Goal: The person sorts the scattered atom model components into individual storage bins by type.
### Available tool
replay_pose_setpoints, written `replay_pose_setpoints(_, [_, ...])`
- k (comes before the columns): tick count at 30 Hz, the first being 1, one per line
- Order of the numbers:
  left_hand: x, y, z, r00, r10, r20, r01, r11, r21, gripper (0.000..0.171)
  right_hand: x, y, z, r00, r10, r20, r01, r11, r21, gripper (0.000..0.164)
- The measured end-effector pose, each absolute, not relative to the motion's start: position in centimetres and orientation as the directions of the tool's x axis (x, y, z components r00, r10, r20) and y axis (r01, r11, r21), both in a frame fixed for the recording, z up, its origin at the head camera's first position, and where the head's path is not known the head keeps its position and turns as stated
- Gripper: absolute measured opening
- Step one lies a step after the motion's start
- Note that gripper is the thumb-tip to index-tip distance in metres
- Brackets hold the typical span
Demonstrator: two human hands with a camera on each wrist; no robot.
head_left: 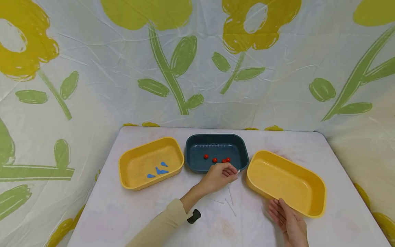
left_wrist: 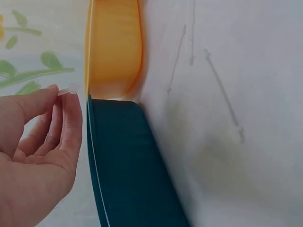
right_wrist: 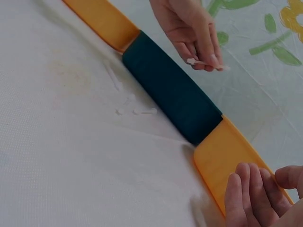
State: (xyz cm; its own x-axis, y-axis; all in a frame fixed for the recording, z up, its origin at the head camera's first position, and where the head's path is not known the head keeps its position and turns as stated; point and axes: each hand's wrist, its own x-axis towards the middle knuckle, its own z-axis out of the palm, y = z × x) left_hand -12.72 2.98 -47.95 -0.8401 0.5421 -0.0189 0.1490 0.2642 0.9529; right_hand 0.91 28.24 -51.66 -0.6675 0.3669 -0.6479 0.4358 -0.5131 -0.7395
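Observation:
My left hand (head_left: 219, 176) pinches a thin white stick (right_wrist: 204, 63) with small knobbed ends, much like a cotton swab, between thumb and fingertips. It is held up by the front right corner of the dark teal bin (head_left: 197, 170), where several small red balls (head_left: 214, 160) lie. My right hand (head_left: 290, 219) is at the front wall of the right yellow bin (head_left: 321, 197), its thumb at the rim and its fingers loosely extended outside the wall. More white sticks (head_left: 230, 207) lie on the table in front of the teal bin.
The left yellow bin (head_left: 123, 171) holds several blue teardrop-shaped pieces (head_left: 158, 171). All three bins stand side by side across the table (head_left: 216, 230). Flower-printed cloth (head_left: 197, 75) hangs behind and at both sides. A black device (head_left: 194, 216) sits by the left cuff.

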Motion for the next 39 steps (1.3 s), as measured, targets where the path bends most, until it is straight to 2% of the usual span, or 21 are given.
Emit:
replay_pose_setpoints(9, [-13.5,4.8,-47.2,-0.837,0.548,0.001,0.15,0.226,0.963,0.013,0.9,28.2,-51.5,-0.665,0.371,-0.649,0.44,-0.508,-0.741,0.028])
replay_pose_setpoints(18, [-14.3,7.0,-47.0,-0.85,0.526,-0.022,0.096,0.196,0.976,0.013,0.8,28.2,-51.3,-0.651,0.377,-0.659,0.444,-0.516,-0.733,0.027])
replay_pose_setpoints(23, [-14.5,8.2,-47.0,-0.851,0.525,-0.019,0.08,0.165,0.983,0.014,0.8,28.2,-51.3,-0.668,0.371,-0.645,0.436,-0.508,-0.743,0.027])
replay_pose_setpoints(30, [-14.8,10.1,-47.4,-0.852,0.519,-0.07,-0.012,0.113,0.993,0.013,0.8,28.1,-51.4,-0.668,0.377,-0.641,0.438,-0.497,-0.749,0.027])
replay_pose_setpoints(39, [-14.8,12.5,-47.5,-0.869,0.475,-0.139,-0.066,0.168,0.984,0.011,0.9,28.2,-51.5,-0.691,0.365,-0.624,0.433,-0.482,-0.762,0.03])
